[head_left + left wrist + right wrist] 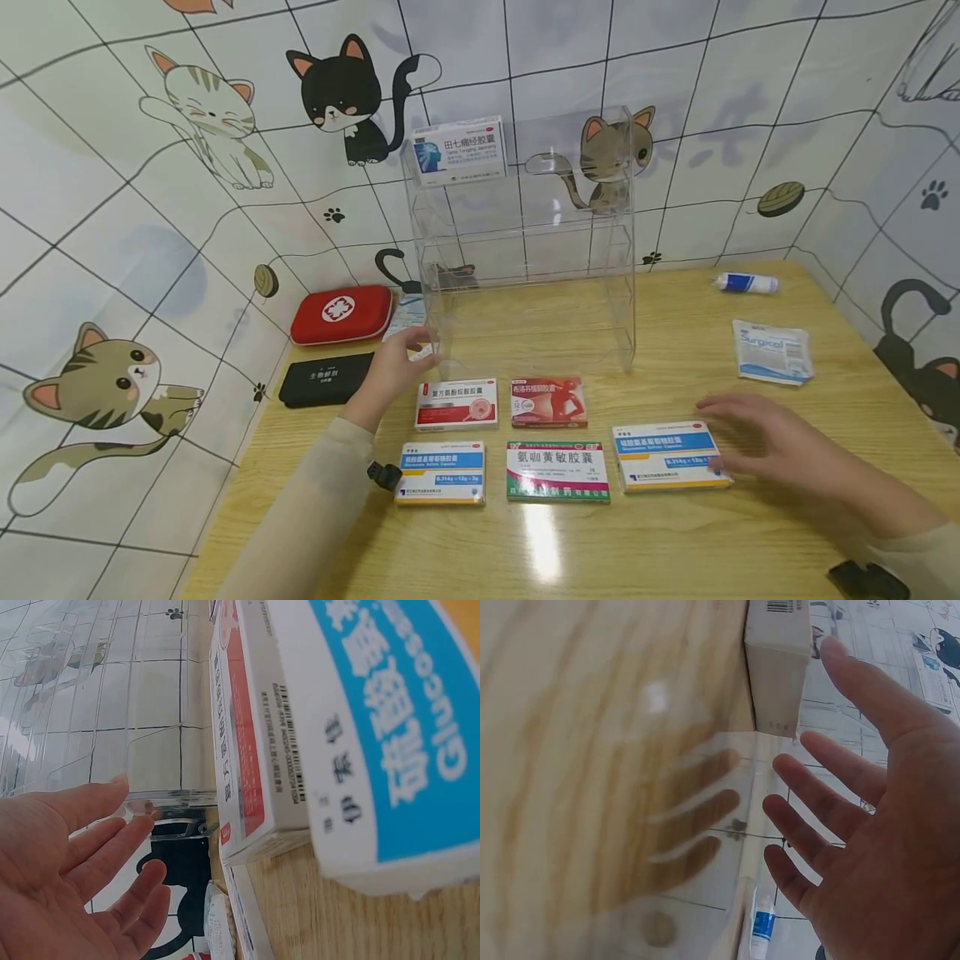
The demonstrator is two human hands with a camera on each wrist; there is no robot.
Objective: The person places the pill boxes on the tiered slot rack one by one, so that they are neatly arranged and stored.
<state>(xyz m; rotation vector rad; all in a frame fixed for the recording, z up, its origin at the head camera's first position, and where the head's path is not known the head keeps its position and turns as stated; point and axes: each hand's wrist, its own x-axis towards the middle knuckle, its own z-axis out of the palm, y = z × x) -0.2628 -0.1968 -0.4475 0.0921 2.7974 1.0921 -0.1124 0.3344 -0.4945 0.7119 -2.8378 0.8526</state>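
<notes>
My left hand (393, 371) is at the lower left corner of a clear plastic tiered rack (630, 325). In the left wrist view its fingers are spread beside the rack, holding nothing; I cannot tell whether they touch it. My right hand (780, 442) hovers by the right end of a blue-and-white capsule box (667, 456), fingers apart and slightly bent. Left of that lie a green-and-white capsule box (558, 472) and another blue-and-white box (441, 473). Behind them are a red-and-white medicine box (457, 405) and a red medicine box (548, 402).
A white medicine box (461, 152) stands on the rack's top tier at left. A red first-aid case (341, 315) and a black case (326, 381) lie at left. On the right are a packet printed "Surgical" (772, 352) and a blue-and-white tube (746, 283). Tiled-pattern walls border the table.
</notes>
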